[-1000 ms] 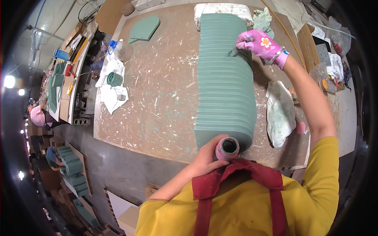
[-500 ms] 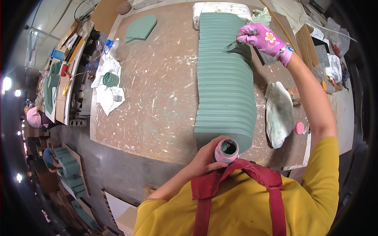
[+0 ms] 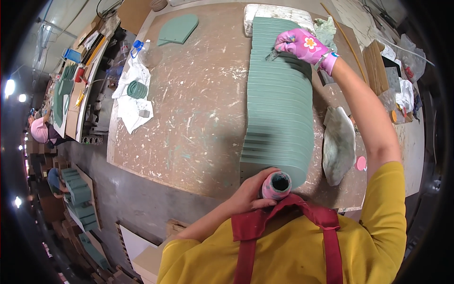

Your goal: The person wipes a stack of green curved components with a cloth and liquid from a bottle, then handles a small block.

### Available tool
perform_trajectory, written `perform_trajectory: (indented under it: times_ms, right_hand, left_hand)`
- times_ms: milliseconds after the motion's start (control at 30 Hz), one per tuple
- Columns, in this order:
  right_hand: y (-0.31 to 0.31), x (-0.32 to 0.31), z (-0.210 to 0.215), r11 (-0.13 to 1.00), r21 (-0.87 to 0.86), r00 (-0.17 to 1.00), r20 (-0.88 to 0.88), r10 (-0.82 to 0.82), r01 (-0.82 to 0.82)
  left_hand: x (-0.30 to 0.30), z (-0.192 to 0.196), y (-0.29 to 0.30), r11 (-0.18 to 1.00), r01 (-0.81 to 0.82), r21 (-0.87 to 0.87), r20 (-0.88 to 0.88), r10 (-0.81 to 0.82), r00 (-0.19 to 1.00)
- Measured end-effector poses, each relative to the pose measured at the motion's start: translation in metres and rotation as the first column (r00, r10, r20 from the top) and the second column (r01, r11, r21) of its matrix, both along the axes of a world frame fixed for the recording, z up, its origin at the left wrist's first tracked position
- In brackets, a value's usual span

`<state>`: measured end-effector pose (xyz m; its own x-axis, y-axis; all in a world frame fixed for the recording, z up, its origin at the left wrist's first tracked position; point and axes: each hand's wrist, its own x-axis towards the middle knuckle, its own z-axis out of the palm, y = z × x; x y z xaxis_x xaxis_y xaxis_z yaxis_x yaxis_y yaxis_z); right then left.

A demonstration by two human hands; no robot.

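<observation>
From the head camera, a long row of green tiles (image 3: 279, 99) lies overlapped like shingles down the right half of the worktop (image 3: 198, 109), running from the far edge to the near edge. The right hand (image 3: 302, 45), in a pink flowered glove, reaches to the far end of the row and is closed on a small brush (image 3: 273, 55) whose tip touches a tile edge. The left hand (image 3: 250, 191), bare, is wrapped round a small pink jar (image 3: 276, 184) at the near edge, just at the row's last tile — its mouth is open and dark inside. A pale, paint-smeared pad (image 3: 338, 144) lies just right of the row, a pink lid (image 3: 361, 163) beside it. Near the left edge sit a white cloth (image 3: 132, 99) and a spray bottle (image 3: 142, 47); a lone leaf-shaped green piece (image 3: 177, 29) lies at the far left corner. To work this well, I judge the brush should run lightly along each exposed edge, the jar kept upright and steady so nothing spills on the near tiles. Against the frame half a second ago little differs — the gloved hand has stayed at the far end, the jar grip is unchanged.
</observation>
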<state>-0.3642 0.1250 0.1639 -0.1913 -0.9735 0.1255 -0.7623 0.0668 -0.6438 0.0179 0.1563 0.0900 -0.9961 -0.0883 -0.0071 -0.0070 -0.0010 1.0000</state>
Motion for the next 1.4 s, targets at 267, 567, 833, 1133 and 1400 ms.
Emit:
perform_trajectory:
  times_ms: [267,567,833,1133,1400]
  right_hand:
    - [0.002,0.003,-0.003,0.999,0.041,1.0,-0.002,0.002,-0.002]
    - [0.039,0.001,0.008,0.944,-0.148,0.939,0.231,-0.255,0.293]
    - [0.197,0.08,0.063,0.88,0.098,0.708,0.555,-0.436,0.465]
    - [0.277,0.146,0.053,0.933,0.358,0.724,0.649,-0.232,-0.023]
    - [0.319,0.139,0.064,0.94,0.332,0.838,0.489,-0.243,0.079]
  left_hand:
    - [0.001,-0.004,0.0,1.0,-0.005,-0.02,0.011,0.005,1.0]
    - [0.0,-0.006,0.004,1.0,-0.026,-0.009,-0.016,0.026,1.0]
    - [-0.002,0.017,0.023,0.992,-0.09,-0.088,0.044,0.094,0.995]
    - [-0.039,0.055,0.073,0.895,0.009,-0.446,-0.062,-0.041,0.997]
    - [-0.041,0.052,0.099,0.876,0.047,-0.48,-0.138,-0.128,0.982]
